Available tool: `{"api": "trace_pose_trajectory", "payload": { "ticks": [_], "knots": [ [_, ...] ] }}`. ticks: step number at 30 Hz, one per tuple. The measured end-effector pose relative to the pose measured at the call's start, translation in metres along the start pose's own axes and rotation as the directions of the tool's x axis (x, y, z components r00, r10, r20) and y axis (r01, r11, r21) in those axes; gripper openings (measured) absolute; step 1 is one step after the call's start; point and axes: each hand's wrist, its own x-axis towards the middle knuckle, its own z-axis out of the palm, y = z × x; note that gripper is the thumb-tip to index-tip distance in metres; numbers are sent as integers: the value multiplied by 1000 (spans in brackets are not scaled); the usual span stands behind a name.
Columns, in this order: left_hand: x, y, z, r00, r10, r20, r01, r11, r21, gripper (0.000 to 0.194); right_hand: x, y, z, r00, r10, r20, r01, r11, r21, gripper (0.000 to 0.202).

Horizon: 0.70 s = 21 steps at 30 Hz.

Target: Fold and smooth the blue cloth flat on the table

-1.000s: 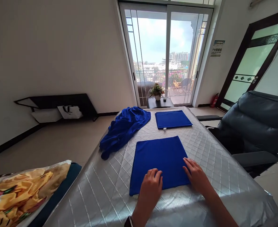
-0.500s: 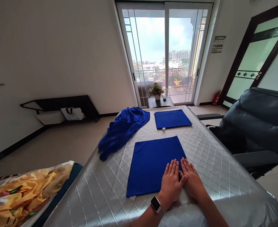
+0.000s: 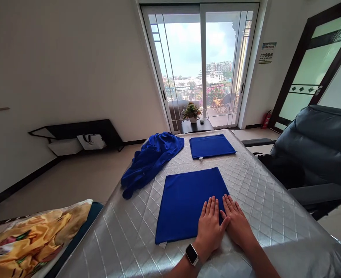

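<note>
Blue cloth: near piece (image 3: pixel 184 208), deep royal blue, one even colour, folded flat, edges fairly straight, hardly any wrinkles; small white tag (image 3: pixel 163 244) pokes out at its 7 o'clock corner.
Whereabouts: lies on silver cover (image 3: pixel 124 227), btm-centre of view, in front of the person. Clock below is centred on this piece, 12 = twd window.
Pointing: side edges run approx 12–1 o'clock; far edge faces 12, right edge faces 3.
Long axis: near-square, so can't tell which way is longer; near right corner hidden under hands.
L hand (image 3: pixel 211 228): at 4 o'clock, palm down on cloth; fingers straight, small gaps, nothing gripped; smartwatch (image 3: pixel 191 254) on wrist.
R hand (image 3: pixel 237 222): just beside L, thumbs meeting; fingers extended, close together, flat at cloth's right edge, nothing gripped.
Crumpled cloth (image 3: pixel 154 160): same blue, 10–11 o'clock, loose heap w/ soft folds, slight sheen.
Folded cloth (image 3: pixel 211 146): same blue, 1 o'clock, neat flat rectangle, wider L-to-R in view, own white tag; apart from near piece.
Cover texture: shiny, diamond-quilted, light streaks nr btm.
Yellow fabric (image 3: pixel 43 239): 8–9 o'clock, rumpled, multicolour print.
Armchair (image 3: pixel 324 146): 2–3 o'clock, black, leather-look, padded.
Plant (image 3: pixel 191 110): 12 o'clock, white pot, small table.
</note>
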Motion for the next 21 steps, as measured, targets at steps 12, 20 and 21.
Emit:
{"api": "trace_pose_trajectory", "payload": {
  "ticks": [12, 20, 21],
  "knots": [
    [-25, -37, -16, 987, -99, 125, 101, 995, -4, 72, 0, -6, -14, 998, 55, 33, -56, 997, 46, 65],
    [-66, -89, -28, 923, -359, 139, 348, 933, 96, 81, -1, -6, -14, 998, 56, 37, -58, 996, 65, 66],
    [-72, -97, -31, 906, -401, 134, 389, 915, 106, 82, -2, -6, -14, 997, 57, 42, -60, 996, 63, 66]
  ]
}}
